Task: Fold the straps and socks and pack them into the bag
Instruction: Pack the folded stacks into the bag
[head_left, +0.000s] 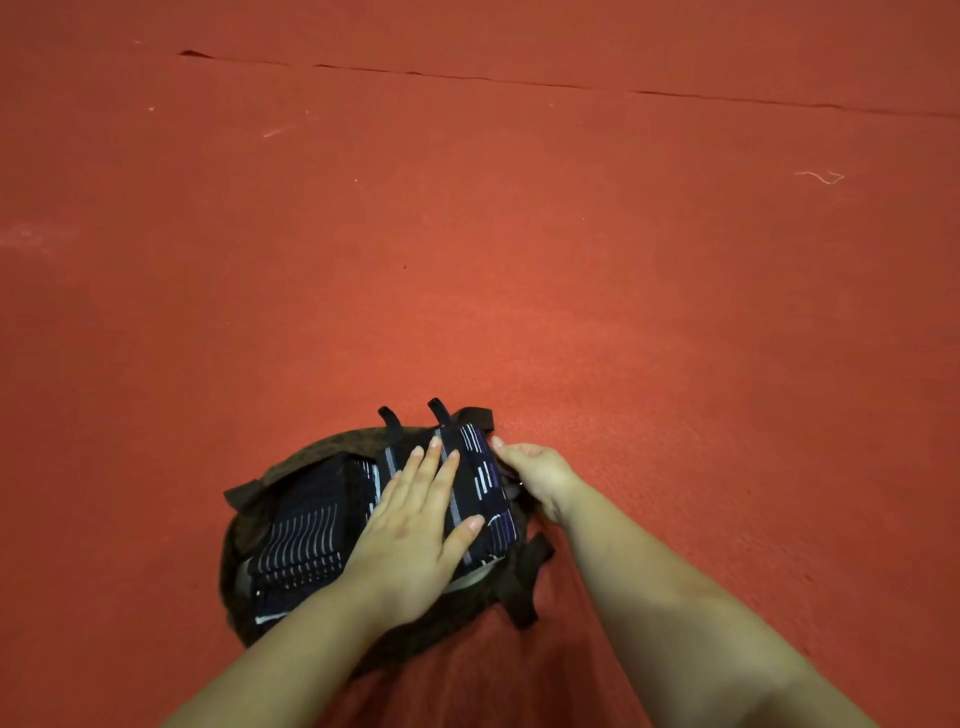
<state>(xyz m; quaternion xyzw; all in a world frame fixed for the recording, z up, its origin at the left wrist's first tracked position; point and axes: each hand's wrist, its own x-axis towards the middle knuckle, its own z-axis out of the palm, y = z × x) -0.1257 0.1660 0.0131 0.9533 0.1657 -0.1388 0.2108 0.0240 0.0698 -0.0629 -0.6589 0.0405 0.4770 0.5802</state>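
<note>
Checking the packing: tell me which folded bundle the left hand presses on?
The right-hand bundle in the bag, under the flat left hand; the left bundle lies untouched.

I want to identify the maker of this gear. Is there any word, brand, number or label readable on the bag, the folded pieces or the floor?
None can be read.
The folded dark straps under the left hand carry only white dashes and stripes, not letters.
The folded piece beside them shows only white lines.
The brown bag shows no visible label.
The red floor bears no sign.
</note>
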